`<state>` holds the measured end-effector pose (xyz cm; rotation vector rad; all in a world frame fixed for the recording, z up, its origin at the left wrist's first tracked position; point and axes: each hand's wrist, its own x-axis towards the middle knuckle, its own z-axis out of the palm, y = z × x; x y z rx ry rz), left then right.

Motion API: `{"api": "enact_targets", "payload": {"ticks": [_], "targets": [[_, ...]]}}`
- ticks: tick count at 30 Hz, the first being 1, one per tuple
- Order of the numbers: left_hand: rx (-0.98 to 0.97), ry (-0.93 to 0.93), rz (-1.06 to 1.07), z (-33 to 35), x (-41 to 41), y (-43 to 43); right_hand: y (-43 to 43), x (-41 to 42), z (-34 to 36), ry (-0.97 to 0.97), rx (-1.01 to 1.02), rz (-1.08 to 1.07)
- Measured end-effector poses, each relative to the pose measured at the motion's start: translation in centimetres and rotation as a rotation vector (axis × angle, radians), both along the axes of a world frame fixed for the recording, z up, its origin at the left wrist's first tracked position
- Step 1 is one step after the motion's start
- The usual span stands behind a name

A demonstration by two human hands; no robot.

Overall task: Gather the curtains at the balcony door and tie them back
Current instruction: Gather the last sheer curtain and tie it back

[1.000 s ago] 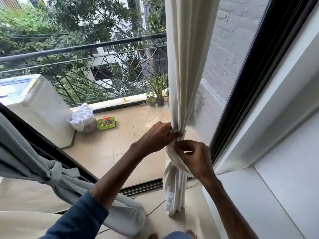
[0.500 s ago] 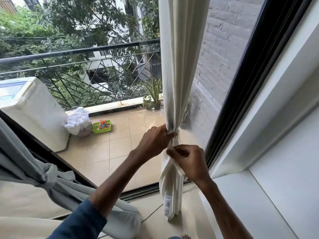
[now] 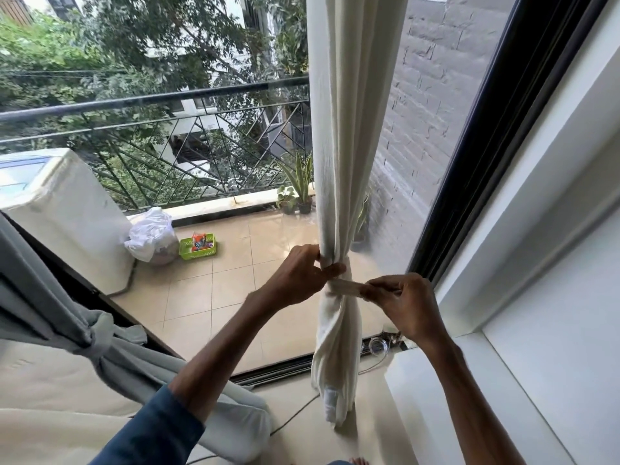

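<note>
The dark door frame (image 3: 469, 162) runs slantwise down the right half of the frame, with the glass and tiled balcony floor (image 3: 201, 290) to its left. A cream curtain (image 3: 345, 129) hangs from the top centre, gathered into one narrow bundle that is cinched at mid-height just right of centre, its loose tail reaching the indoor floor. At the lower left a grey curtain (image 3: 50, 313) lies bunched and knotted around itself. A white washing machine (image 3: 63, 213) stands at the left edge on the balcony, near the railing (image 3: 151, 102). The left hand (image 3: 302, 276) grips the cream bundle at the cinch, thumb in front and fingers curled round it. The right hand (image 3: 406, 303), just right of the bundle, pinches the end of a pale tie band (image 3: 345, 287) that wraps the curtain and stretches taut toward it. A white plastic bag (image 3: 151, 236) sits beside the machine, a green basket (image 3: 198, 250) just right of it, and potted plants (image 3: 300, 193) stand by the railing behind the curtain
</note>
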<state>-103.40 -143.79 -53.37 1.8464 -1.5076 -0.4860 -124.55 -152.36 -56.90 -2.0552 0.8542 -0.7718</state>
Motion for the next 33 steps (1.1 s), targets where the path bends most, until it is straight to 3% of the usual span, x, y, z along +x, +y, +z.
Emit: {"api": "enact_targets", "payload": {"ticks": [5,11,14,18,21,25,30,33], "targets": [[0.020,0.065,-0.180,0.5,-0.1,0.9,-2.1,0.0,0.2,0.085,-0.084,-0.080],[0.029,0.203,-0.333,0.3,-0.9,1.6,-2.9,2.5,0.3,0.209,-0.076,0.020],[0.033,0.179,-0.347,0.0,-1.4,1.9,-2.2,4.1,1.0,0.190,-0.109,0.113],[-0.029,-0.104,-0.346,-0.8,-1.5,2.3,-2.7,5.5,0.5,0.138,0.025,0.190],[-0.055,-0.328,-0.320,-1.3,-1.1,2.7,-2.9,6.0,0.0,0.148,-0.003,0.303],[0.004,-0.135,-0.326,-1.2,-1.0,3.2,-2.7,6.4,-0.3,0.197,-0.026,0.300],[-0.057,-0.413,-0.234,-1.5,-1.6,3.2,-2.9,6.7,-0.8,0.213,0.216,0.313],[-0.128,-0.471,-0.204,-1.5,-2.1,3.3,-2.7,6.2,-1.5,0.276,0.366,0.328]]}}
